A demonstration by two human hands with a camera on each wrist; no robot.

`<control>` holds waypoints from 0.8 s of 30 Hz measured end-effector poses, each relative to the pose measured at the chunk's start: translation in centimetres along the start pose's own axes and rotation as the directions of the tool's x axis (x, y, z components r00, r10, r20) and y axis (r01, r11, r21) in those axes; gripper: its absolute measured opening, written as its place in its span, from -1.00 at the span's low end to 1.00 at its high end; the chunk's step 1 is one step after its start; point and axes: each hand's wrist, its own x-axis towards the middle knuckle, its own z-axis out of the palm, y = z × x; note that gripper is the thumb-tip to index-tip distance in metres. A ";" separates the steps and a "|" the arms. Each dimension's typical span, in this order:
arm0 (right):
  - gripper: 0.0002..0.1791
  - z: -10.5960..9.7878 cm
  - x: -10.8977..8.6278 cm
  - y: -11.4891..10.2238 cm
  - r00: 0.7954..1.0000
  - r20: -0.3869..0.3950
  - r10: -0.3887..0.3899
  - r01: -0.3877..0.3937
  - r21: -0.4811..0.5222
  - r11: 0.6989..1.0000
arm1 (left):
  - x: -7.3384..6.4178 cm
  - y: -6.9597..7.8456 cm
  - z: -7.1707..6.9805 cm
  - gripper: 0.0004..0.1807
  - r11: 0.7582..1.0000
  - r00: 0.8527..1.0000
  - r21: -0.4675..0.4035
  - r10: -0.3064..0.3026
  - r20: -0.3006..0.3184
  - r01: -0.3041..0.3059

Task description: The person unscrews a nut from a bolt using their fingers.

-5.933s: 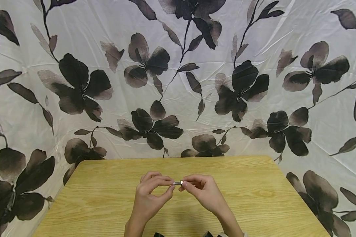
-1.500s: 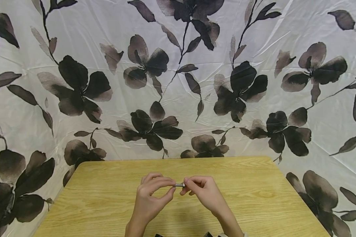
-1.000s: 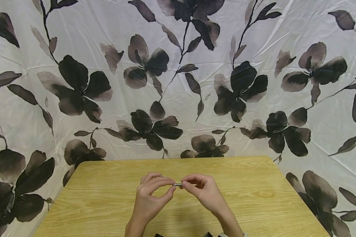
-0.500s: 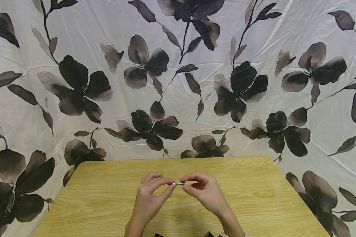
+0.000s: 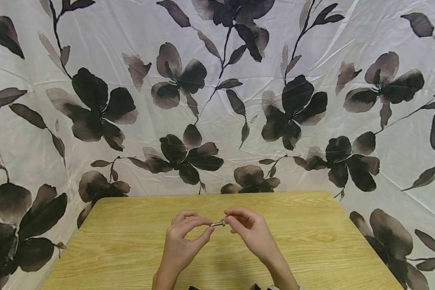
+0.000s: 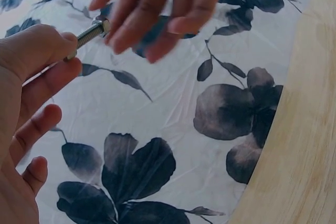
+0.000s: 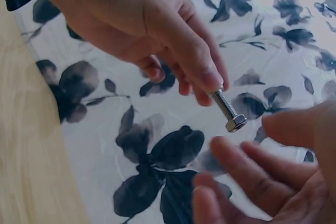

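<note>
A small silver bolt (image 5: 218, 224) is held over the table, its threaded shaft (image 7: 224, 103) lying nearly level. My left hand (image 5: 184, 235) pinches one end between thumb and forefinger, hiding part of that end. On the opposite end, a hexagonal metal piece (image 7: 236, 124) shows fully. My right hand (image 5: 253, 233) is right beside this hexagonal end, thumb and fingers spread around it. In the right wrist view a gap shows between the right fingers (image 7: 252, 174) and the metal. Both hands show in the left wrist view, the left thumb (image 6: 39, 48) along the bolt.
A wood-grain table (image 5: 130, 225) with rounded far corners lies under the hands. White cloth (image 5: 239, 121) with dark flowers hangs behind it and at both sides. Small black objects (image 5: 254, 287) peek in at the bottom edge of the head view.
Half a second ago, my right thumb and finger were on the bolt's right end. They have come off it and shifted slightly up, exposing the hexagonal piece. My left hand keeps its pinch.
</note>
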 end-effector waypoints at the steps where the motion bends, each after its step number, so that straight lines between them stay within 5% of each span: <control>1: -0.66 0.0 0.0 0.0 1.000 0.006 0.026 -0.026 -0.021 0.999 | 0.0 0.0 0.0 -0.69 1.000 1.000 -0.003 0.002 0.002 -0.002; 6: -0.62 -0.1 0.1 0.2 0.994 0.060 0.089 -0.085 -0.067 0.994 | 0.1 0.0 0.0 -0.66 0.999 0.999 -0.011 0.033 0.008 -0.033; 14: -0.66 -0.3 0.0 0.2 0.995 0.078 0.069 -0.067 -0.036 0.997 | 0.1 -0.1 0.1 -0.63 0.996 0.997 -0.024 0.082 0.012 -0.082; 24: -0.71 -0.2 0.0 0.2 0.997 0.062 0.055 -0.055 -0.003 0.998 | 0.1 -0.2 0.0 -0.67 0.998 0.998 -0.012 0.068 0.010 -0.068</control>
